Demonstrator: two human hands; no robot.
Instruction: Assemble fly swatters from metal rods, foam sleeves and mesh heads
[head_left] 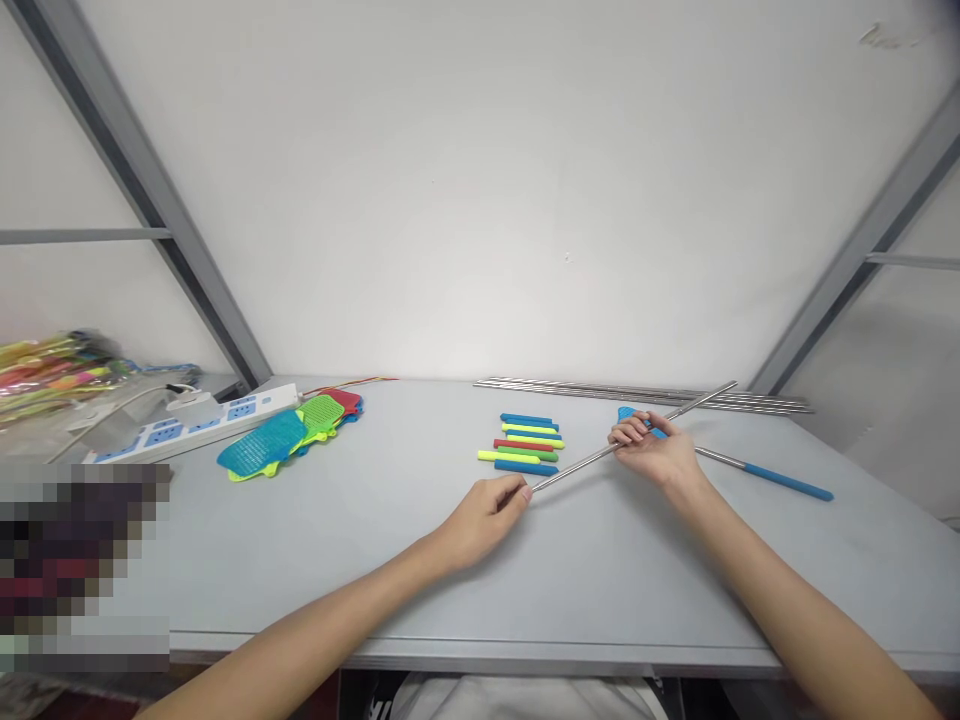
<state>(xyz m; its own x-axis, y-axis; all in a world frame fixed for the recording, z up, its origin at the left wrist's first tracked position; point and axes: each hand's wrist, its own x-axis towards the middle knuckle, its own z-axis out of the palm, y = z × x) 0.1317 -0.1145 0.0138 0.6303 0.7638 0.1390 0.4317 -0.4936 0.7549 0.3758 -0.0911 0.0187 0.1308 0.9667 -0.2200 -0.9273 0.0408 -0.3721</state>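
A thin silver metal rod [577, 466] slants across above the table, its right end raised toward the back. My left hand [487, 515] pinches the rod's near left end between thumb and fingers. Further along it, my right hand [660, 452] is turned partly palm up, its fingers curled around the rod. On the table behind and right of that hand lies another rod with a blue handle [787, 482]; a blue piece [625, 413] at its left is mostly hidden by the hand. Several coloured plastic handles [529, 455] lie in a rough row beyond my left hand.
Several bare metal rods [600, 391] lie along the back wall. At left are stacked mesh fly swatter heads [266, 445] in blue, green, yellow and red. Beside them sits a white power strip [217, 425]. Bagged colourful items [56, 370] are at far left. Grey frame posts [195, 270] stand at both sides.
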